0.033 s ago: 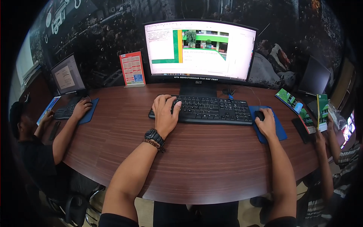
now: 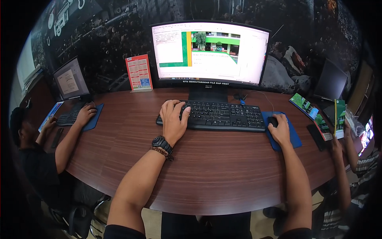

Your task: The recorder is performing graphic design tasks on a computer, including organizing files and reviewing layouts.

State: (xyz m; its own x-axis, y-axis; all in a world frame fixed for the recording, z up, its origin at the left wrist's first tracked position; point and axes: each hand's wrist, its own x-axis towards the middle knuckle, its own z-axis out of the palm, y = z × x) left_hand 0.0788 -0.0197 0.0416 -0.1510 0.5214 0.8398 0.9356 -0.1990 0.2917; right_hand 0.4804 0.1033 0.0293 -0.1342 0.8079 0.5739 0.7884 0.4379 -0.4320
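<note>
My left hand [image 2: 173, 121] rests over the left end of a black keyboard [image 2: 219, 115], fingers spread and bent onto the keys, thumb apart. A black watch [image 2: 162, 144] and a beaded bracelet [image 2: 161, 151] circle that wrist. At the right, my right hand [image 2: 281, 129] is wrapped round a black computer mouse [image 2: 273, 121], which it partly hides. Under the mouse lies a blue mouse pad [image 2: 294, 137]. Behind the keyboard stands a wide monitor [image 2: 248, 51], lit with a page layout holding a green-edged building photo.
A red-framed desk calendar [image 2: 139, 71] stands left of the monitor on the dark wooden desk [image 2: 223, 167]. At the far left a person [image 2: 43, 155] works at another keyboard and screen [image 2: 71, 79]. On the right, another person's hands hold a green booklet [image 2: 339, 115]; more booklets [image 2: 304, 104] lie nearby.
</note>
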